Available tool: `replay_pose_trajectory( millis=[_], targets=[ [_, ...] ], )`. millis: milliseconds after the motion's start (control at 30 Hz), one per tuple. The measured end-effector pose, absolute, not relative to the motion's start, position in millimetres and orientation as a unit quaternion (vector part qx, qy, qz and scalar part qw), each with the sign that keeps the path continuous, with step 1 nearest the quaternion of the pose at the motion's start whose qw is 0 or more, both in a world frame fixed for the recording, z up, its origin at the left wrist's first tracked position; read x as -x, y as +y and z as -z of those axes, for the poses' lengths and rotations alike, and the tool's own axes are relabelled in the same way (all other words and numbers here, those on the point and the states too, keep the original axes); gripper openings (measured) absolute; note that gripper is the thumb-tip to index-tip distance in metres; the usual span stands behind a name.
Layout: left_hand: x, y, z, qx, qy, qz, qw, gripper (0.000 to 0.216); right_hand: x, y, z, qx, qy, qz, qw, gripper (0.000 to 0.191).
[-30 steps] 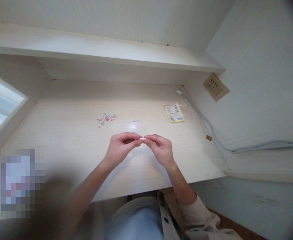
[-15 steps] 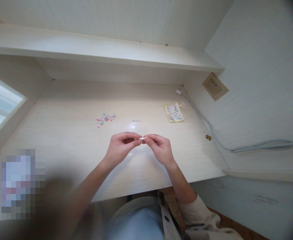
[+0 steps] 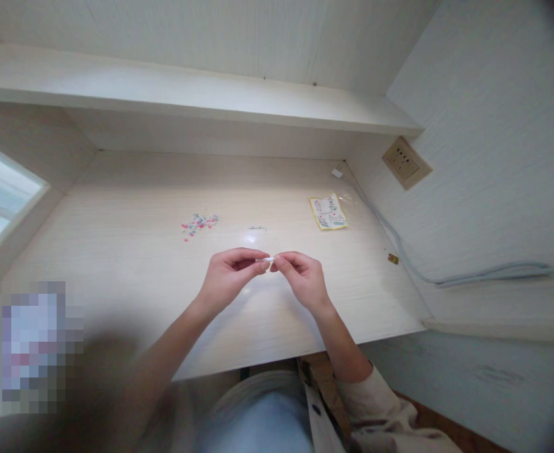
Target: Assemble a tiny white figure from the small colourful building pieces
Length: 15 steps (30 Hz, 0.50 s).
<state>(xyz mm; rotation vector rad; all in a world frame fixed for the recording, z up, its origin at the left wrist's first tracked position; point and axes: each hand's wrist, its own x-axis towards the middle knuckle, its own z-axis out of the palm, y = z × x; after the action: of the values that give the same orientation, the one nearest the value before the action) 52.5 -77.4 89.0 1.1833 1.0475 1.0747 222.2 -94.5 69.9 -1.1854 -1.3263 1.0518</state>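
Note:
Both my hands hover over the middle of a pale wooden desk (image 3: 116, 251). My left hand (image 3: 227, 277) and my right hand (image 3: 303, 280) meet fingertip to fingertip, each pinching one end of a tiny white piece (image 3: 268, 259). What the piece is I cannot make out. A small scatter of pink, blue and white beads (image 3: 199, 223) lies on the desk beyond my left hand. A few more tiny bits (image 3: 257, 228) lie just past my fingertips.
A yellow-edged printed card in a clear bag (image 3: 330, 212) lies at the desk's far right. A grey cable (image 3: 447, 280) runs along the right wall under a wall socket (image 3: 407, 163). A small brown item (image 3: 393, 258) sits near the cable. A shelf (image 3: 187, 94) overhangs the desk's back.
Almost nothing has changed; my hands stay pinched together on the white piece, shifting very slightly.

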Motion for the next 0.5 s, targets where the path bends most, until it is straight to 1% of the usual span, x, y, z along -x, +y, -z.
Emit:
replay_pose_trajectory(
  millis=[500],
  targets=[
    [-49.9, -76.7, -84.3, -0.503, 0.439, -0.475, 0.573, 0.020, -220.7, -94.0, -69.2, 0.485, -0.546, -0.451, 0.513, 0.018]
  ],
)
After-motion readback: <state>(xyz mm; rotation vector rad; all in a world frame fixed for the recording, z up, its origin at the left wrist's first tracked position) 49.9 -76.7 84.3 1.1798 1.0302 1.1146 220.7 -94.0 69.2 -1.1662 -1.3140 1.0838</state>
